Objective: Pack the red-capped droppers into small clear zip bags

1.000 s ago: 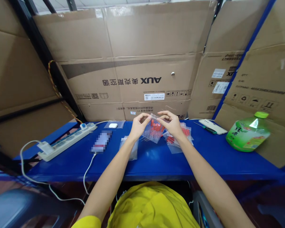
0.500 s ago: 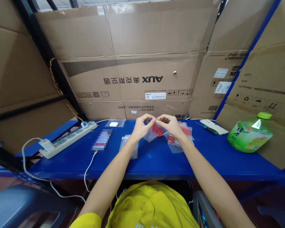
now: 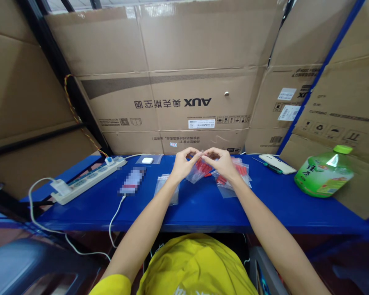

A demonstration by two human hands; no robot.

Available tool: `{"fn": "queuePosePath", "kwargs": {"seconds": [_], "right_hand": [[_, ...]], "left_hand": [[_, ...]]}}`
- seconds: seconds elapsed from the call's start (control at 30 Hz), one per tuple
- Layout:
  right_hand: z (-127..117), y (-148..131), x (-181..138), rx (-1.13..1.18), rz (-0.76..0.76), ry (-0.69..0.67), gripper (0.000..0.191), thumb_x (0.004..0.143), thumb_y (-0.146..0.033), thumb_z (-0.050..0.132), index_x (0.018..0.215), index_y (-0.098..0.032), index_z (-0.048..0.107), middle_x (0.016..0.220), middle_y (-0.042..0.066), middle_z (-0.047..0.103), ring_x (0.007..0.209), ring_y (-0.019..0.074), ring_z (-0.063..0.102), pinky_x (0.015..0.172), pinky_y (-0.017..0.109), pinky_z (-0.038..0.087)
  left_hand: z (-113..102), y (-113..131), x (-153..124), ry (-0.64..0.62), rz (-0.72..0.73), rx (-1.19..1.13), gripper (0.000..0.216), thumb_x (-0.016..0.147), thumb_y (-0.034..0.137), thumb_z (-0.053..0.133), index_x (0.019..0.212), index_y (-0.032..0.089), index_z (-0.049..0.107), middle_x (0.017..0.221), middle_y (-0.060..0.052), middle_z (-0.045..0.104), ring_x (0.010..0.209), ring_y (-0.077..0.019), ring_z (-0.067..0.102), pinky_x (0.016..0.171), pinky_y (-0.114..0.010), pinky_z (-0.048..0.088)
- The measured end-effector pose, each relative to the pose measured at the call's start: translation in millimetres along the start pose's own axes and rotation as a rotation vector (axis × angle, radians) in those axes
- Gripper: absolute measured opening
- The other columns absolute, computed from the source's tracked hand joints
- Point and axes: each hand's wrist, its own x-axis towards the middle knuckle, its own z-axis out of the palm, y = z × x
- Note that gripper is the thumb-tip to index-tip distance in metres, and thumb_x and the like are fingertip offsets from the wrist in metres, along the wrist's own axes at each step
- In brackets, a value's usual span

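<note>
Just above the blue table, my left hand and my right hand pinch the top edge of a small clear plastic bag holding red parts. Both hands are closed on that edge, thumbs against forefingers. Under my right wrist lies a pile of filled clear bags with red parts. A stack of empty clear bags lies below my left wrist.
A white power strip with a cable lies at the left, and a phone is plugged in beside it. A white earbud case sits on a bag at the back. At the right are a green bottle, a white device and a screwdriver. Cardboard boxes wall in the table.
My hands have come down and closer together along the bag's top edge; the bag, held up and spread a second ago, now hangs lower and narrower.
</note>
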Motion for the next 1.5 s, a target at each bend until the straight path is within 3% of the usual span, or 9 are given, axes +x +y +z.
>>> {"fn": "queuePosePath", "kwargs": {"seconds": [0.33, 0.57, 0.87, 1.13, 1.33, 1.5], "right_hand": [[-1, -4, 2, 0.017, 0.012, -0.036, 0.03, 0.081, -0.048, 0.078, 0.079, -0.019, 0.074, 0.076, 0.003, 0.072, 0.068, 0.0161, 0.061, 0.065, 0.029, 0.05], [-1, 3, 4, 0.152, 0.102, -0.057, 0.033, 0.076, -0.05, 0.084, 0.083, -0.019, 0.076, 0.075, 0.002, 0.072, 0.066, 0.0156, 0.061, 0.064, 0.029, 0.05], [0, -2, 3, 0.052, 0.038, -0.004, 0.034, 0.078, -0.05, 0.081, 0.078, -0.017, 0.074, 0.073, 0.003, 0.071, 0.066, 0.0154, 0.059, 0.063, 0.028, 0.048], [-2, 2, 3, -0.002, 0.033, -0.007, 0.032, 0.081, -0.049, 0.078, 0.083, -0.017, 0.076, 0.076, 0.003, 0.073, 0.068, 0.0166, 0.061, 0.068, 0.03, 0.049], [-2, 0, 3, -0.073, 0.009, -0.018, 0.033, 0.083, -0.05, 0.075, 0.082, -0.017, 0.075, 0.077, 0.004, 0.073, 0.07, 0.0172, 0.062, 0.069, 0.03, 0.049], [-1, 2, 3, 0.005, 0.05, -0.007, 0.033, 0.081, -0.05, 0.078, 0.084, -0.017, 0.075, 0.076, 0.003, 0.072, 0.069, 0.0173, 0.063, 0.068, 0.03, 0.051]], "left_hand": [[-1, 11, -2, -0.03, 0.106, 0.071, 0.02, 0.09, 0.038, 0.072, 0.083, 0.019, 0.074, 0.086, -0.004, 0.07, 0.08, -0.0178, 0.058, 0.077, -0.027, 0.043], [-1, 12, -2, -0.021, 0.069, -0.004, 0.022, 0.088, 0.039, 0.074, 0.082, 0.019, 0.074, 0.084, -0.004, 0.069, 0.078, -0.0174, 0.057, 0.076, -0.027, 0.042], [0, 10, -2, -0.054, 0.12, 0.122, 0.025, 0.093, 0.041, 0.067, 0.086, 0.017, 0.069, 0.089, -0.004, 0.07, 0.081, -0.0165, 0.059, 0.077, -0.027, 0.044], [-1, 8, 0, 0.011, 0.091, 0.094, 0.028, 0.095, 0.043, 0.064, 0.086, 0.017, 0.064, 0.083, -0.002, 0.066, 0.076, -0.0142, 0.059, 0.075, -0.026, 0.046], [-2, 9, 0, -0.064, 0.098, 0.125, 0.025, 0.094, 0.041, 0.066, 0.089, 0.017, 0.069, 0.094, -0.006, 0.072, 0.088, -0.018, 0.065, 0.082, -0.028, 0.048], [-4, 6, 1, 0.007, 0.121, 0.159, 0.028, 0.095, 0.043, 0.065, 0.087, 0.017, 0.07, 0.092, -0.006, 0.072, 0.082, -0.0172, 0.064, 0.078, -0.028, 0.049]]}}
